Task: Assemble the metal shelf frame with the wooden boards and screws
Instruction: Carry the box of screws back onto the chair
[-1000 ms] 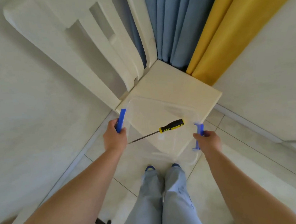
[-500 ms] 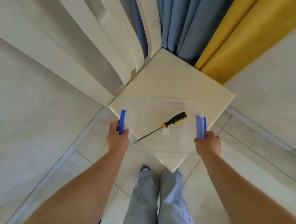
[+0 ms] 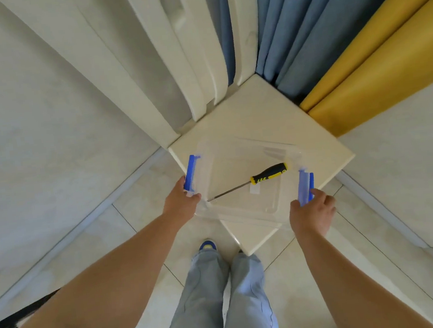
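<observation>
A clear plastic box (image 3: 244, 209) with blue side handles sits over the seat of a cream chair (image 3: 301, 139). Inside it lies a screwdriver (image 3: 254, 181) with a black and yellow handle, tip pointing toward my left hand. My left hand (image 3: 180, 202) grips the box's left blue handle (image 3: 191, 174). My right hand (image 3: 312, 213) holds the box's right side, fingers at the right blue handle (image 3: 304, 188). No shelf frame, boards or screws are plainly visible.
The chair's slatted back (image 3: 193, 59) rises behind the seat. Blue curtains (image 3: 289, 30) and yellow curtains (image 3: 384, 47) hang at the back right. Pale walls flank a tiled floor (image 3: 288, 271). A black bar (image 3: 20, 315) shows at the lower left. My legs stand below.
The box has come lower and further onto the chair seat. My right hand has loosened, its fingers now spread at the blue handle. The view has tipped closer to the chair.
</observation>
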